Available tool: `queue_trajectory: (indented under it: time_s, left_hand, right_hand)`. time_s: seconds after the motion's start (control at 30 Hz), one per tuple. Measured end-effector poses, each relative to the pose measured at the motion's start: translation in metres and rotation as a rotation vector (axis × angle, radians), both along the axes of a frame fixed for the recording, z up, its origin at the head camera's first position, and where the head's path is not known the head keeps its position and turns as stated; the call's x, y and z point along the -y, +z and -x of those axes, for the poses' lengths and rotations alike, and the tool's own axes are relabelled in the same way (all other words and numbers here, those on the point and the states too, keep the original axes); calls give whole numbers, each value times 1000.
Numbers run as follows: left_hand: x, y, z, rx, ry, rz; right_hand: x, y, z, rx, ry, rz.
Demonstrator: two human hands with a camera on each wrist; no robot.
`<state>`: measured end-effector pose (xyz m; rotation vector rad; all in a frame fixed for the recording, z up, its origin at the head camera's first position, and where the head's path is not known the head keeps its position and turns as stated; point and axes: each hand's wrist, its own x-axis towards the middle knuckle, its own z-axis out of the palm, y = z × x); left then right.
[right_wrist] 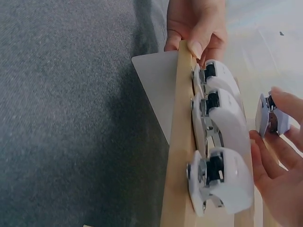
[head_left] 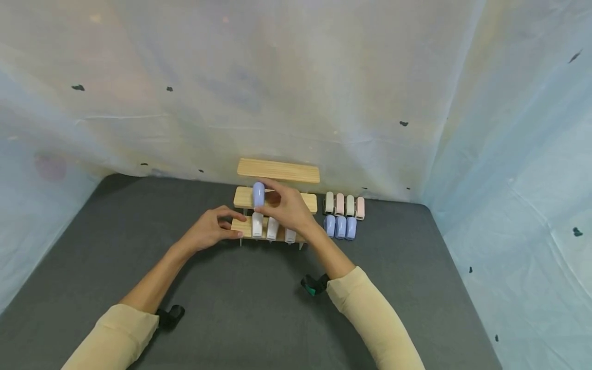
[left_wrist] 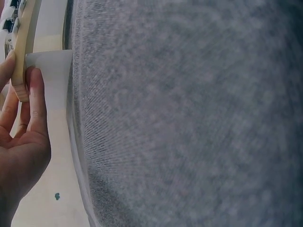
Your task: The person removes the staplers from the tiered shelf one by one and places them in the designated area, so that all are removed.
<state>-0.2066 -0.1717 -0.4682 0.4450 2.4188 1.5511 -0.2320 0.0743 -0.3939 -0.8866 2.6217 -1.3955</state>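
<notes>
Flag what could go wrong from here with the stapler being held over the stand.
The lavender plastic stapler might slip from the right grip and strike the glossy white plastic staplers on the lowest tier.

Withdrawing the right grip, close above those staplers, could knock one askew.

The left grip pinches one end of the lowest board on the pale wooden tiered stand; a tug there could shift everything on it.

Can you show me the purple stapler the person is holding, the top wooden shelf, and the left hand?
Purple stapler [head_left: 258, 193]: head view, on its smooth upper cover.
Top wooden shelf [head_left: 278, 170]: head view, on the middle of its board.
Left hand [head_left: 210, 229]: head view, on the back of the hand.
</notes>
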Motion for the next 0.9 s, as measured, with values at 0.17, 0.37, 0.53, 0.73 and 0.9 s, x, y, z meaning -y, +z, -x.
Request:
queue_trajectory:
  time_s: [0.17,0.37,0.53,0.73,0.9]
  left_hand:
    - [-4,11,-5,11,4,5]
    - [-5,14,-6,11,9,25]
    - [-8,33,-14,9,1,3]
    - [-9,39,-18,3,-5,9]
    - [-10,38,-17,8,-7,16]
  right_hand:
    - [-8,-2,-1,1,3,35]
    - [-21,-3,-3,-1,-18,84]
    - [-30,-4,-2,-15,-3,123]
    - [-39,-4,-3,-22,-3,133]
    - [-47,-3,-4,-24,-18,136]
